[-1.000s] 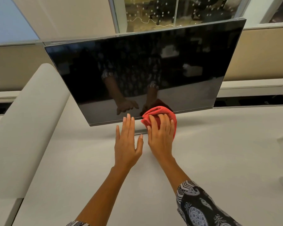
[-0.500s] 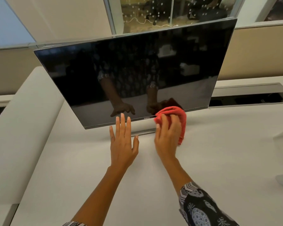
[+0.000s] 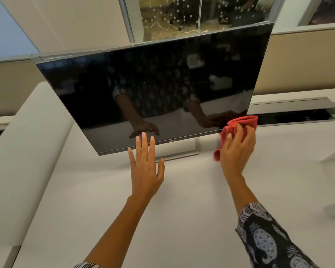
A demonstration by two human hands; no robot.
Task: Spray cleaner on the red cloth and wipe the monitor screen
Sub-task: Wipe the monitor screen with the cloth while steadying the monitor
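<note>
I see the red cloth (image 3: 242, 123) bunched at the lower right corner of the monitor (image 3: 162, 84), where its upper fold meets the dark screen and its own reflection. One loose end hangs below the monitor's bottom edge. My right hand (image 3: 238, 147) grips the cloth from behind, with fingers and thumb curled round it, and covers most of its middle. My left hand (image 3: 145, 167) is just below the monitor's bottom edge, left of the logo, with fingers straight and slightly spread, holding nothing. Its fingertips overlap the lower bezel; I cannot tell whether they touch it. The monitor tilts back on its stand (image 3: 184, 149), which rests on the pale table (image 3: 182, 209) below the screen.
</note>
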